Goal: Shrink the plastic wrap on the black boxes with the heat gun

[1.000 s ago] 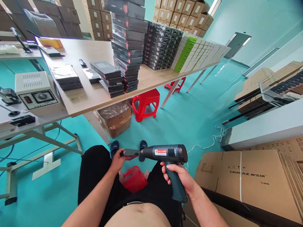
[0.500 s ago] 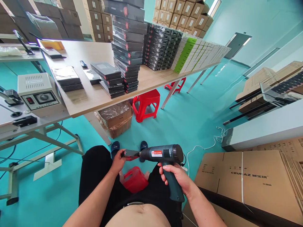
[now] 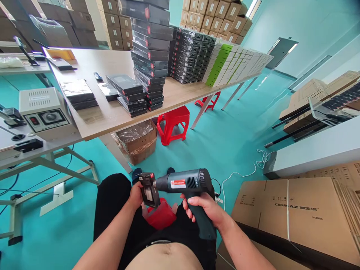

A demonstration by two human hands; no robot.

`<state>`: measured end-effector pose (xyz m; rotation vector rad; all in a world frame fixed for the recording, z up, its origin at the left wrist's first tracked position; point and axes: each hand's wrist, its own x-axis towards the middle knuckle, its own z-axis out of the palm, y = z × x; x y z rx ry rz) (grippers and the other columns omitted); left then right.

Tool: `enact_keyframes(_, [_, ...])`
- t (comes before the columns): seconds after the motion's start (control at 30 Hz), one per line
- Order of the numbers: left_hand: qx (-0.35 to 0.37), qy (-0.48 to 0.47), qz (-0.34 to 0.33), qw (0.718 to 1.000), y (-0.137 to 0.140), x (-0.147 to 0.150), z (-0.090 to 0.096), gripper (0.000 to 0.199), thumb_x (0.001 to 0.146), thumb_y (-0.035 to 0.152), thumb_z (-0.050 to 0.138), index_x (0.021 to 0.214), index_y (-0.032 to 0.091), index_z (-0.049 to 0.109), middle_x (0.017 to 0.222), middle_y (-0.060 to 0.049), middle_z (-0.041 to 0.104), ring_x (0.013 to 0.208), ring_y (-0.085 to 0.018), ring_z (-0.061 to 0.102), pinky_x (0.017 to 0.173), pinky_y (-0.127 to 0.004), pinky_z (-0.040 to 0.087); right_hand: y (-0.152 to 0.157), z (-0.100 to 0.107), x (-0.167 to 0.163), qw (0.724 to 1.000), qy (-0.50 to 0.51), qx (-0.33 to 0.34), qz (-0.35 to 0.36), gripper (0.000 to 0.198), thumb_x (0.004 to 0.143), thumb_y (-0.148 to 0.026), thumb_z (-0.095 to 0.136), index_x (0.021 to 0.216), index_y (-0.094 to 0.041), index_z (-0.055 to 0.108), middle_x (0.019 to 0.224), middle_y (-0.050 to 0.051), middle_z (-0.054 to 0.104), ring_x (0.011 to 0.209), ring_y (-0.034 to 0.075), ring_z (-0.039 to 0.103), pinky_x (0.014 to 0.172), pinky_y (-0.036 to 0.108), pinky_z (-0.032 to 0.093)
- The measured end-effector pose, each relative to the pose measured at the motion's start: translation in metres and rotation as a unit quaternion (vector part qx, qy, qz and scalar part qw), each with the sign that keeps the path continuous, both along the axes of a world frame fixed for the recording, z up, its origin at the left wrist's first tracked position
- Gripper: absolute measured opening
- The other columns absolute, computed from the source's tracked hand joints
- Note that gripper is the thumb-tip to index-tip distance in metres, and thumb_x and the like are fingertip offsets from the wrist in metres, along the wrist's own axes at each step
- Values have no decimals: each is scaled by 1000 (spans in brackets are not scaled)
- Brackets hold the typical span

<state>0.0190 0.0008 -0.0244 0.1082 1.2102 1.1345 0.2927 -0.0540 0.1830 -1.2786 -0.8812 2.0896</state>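
Observation:
My left hand grips a small black product box by its left edge, with a printed face turned up toward me. In my right hand is a dark heat gun with a red and white label; my fingers wrap its handle. The nozzle points left and ends right at the box's right side; whether it touches I cannot tell. Both are held above my lap, over a red plastic stool between my legs.
A wooden table ahead bears tall stacks of black boxes and white-green boxes. A control unit stands on the left bench. Red stool and open carton sit underneath. Flattened cartons lie right; a white cable crosses the floor.
The box in my left hand has turned from nearly edge-on to showing its broad face. The heat gun has shifted slightly left.

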Motion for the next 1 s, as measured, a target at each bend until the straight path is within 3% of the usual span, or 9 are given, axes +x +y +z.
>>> enact_keyframes(0.13, [-6,-32,-21,999,0,-4,7,20,58,30,47,70,18,57,57,-2,57,50,-19,56,52,-33,48,-19,5,5,994,-8,-2,106,27,73,-23,64,97,-11,65,75,5,65,57,14,60,49,24,47])
enact_keyframes(0.23, [14,-75,-81,994,-3,-6,19,41,71,46,46,96,18,62,77,-7,67,67,-23,65,59,-36,51,-29,1,13,990,-14,-12,140,29,71,-23,65,97,-11,65,72,5,64,54,14,59,47,23,45])
enact_keyframes(0.33, [51,-128,-146,980,-6,-8,34,66,75,69,39,113,18,58,101,-13,68,90,-28,66,70,-41,52,-32,-11,22,993,-30,-34,105,30,72,-25,65,98,-11,65,73,5,65,54,14,60,46,23,45])
enact_keyframes(0.43, [78,-119,-194,971,-8,-9,45,77,73,78,37,113,17,60,103,-16,68,95,-30,65,76,-43,51,-28,-25,29,998,-46,-29,26,31,74,-28,62,101,-12,64,76,6,65,56,14,61,46,23,47])
enact_keyframes(0.53, [57,-98,-240,964,-11,-6,43,54,73,60,54,101,15,64,87,-13,70,85,-28,67,76,-43,51,-21,-34,34,997,-24,-32,-62,31,78,-30,60,103,-13,64,81,5,65,59,13,60,48,22,47])
enact_keyframes(0.63, [69,-13,-229,971,-14,3,33,29,66,29,64,92,15,63,75,-6,68,72,-23,66,72,-39,52,-15,-36,41,991,13,-54,-124,30,79,-32,60,103,-14,65,83,5,63,62,12,59,50,21,47])
enact_keyframes(0.73, [158,117,-225,954,-15,12,27,39,60,16,62,98,16,63,81,-3,69,74,-21,65,71,-35,51,-11,-35,48,986,32,-71,-149,30,79,-31,60,103,-14,65,83,5,63,63,12,58,51,21,46])
enact_keyframes(1.0, [316,319,-281,848,-11,10,33,47,56,4,49,97,18,68,96,-5,65,94,-24,59,87,-36,44,-9,-33,51,988,37,-73,-134,30,79,-30,59,103,-13,65,82,5,62,62,12,57,51,22,46])
